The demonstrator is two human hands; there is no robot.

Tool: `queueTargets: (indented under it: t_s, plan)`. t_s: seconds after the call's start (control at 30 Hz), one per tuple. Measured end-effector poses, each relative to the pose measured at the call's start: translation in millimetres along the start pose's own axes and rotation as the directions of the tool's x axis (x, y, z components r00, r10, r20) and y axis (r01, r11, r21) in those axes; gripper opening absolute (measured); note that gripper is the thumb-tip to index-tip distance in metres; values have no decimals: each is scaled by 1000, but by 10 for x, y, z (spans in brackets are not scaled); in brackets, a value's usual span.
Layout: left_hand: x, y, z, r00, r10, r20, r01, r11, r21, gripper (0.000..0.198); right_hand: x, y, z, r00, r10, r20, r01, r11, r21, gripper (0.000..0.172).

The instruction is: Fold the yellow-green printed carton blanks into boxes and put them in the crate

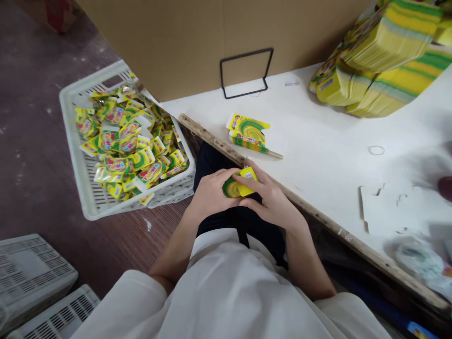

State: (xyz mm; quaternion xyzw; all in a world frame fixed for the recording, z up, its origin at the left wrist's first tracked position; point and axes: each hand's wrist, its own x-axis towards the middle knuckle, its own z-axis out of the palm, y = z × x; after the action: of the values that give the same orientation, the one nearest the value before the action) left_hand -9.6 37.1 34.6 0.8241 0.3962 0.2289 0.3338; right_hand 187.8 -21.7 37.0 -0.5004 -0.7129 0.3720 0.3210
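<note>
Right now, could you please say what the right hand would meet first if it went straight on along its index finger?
The right hand would probably meet the wooden table edge first, though depth there is unclear.

Soft light, blur toward edges

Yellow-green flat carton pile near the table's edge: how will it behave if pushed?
The carton pile will probably fan out: its layers lie askew and no band shows. It should slide on the smooth-looking white tabletop. Each layer looks thin, so likely light and bendy.

Barcode (249,175) on box (244,190), illegible lettering (149,174) on packs (142,158).
</note>
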Motion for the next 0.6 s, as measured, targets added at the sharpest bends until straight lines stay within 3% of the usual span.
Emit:
queueTargets:
  t_s: [0.17,0.4,0.6]
  plan:
    - [-1,25,-13,1000,4,-3,-4,1000,-18,54,24,30,-7,1000,-13,3,13,1000,22,45]
    - [6,34,40,1000,-10,-3,10,1000,-25,59,56,-47,49,987,-5,-163,14,998,55,38]
    - [-17,46,62,999,-24,-27,22,997,-71,64,43,-8,146,976,26,-218,20,978,206,61]
